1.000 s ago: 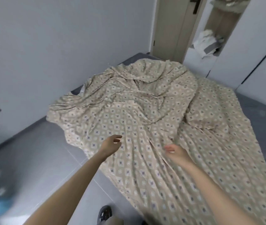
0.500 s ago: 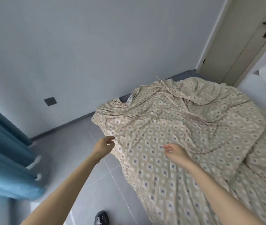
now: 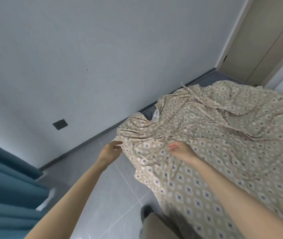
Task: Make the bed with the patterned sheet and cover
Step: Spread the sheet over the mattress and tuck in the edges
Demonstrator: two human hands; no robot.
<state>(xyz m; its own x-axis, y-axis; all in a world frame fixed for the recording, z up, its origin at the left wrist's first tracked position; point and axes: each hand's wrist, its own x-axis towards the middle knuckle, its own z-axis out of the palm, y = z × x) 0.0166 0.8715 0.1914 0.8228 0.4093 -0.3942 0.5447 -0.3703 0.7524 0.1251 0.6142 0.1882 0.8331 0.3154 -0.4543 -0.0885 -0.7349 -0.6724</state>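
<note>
The patterned sheet (image 3: 223, 135) lies rumpled across the bed (image 3: 146, 113) and hangs over its near edge toward the grey tiled floor (image 3: 116, 195). The left hand (image 3: 110, 151) is just beside the sheet's edge, fingers loosely curled and holding nothing. The right hand (image 3: 180, 150) is over the cloth, fingers relaxed and empty. A blue curtain (image 3: 2, 187) hangs at the left, and a dark shoe (image 3: 146, 211) stands by the bed.
</note>
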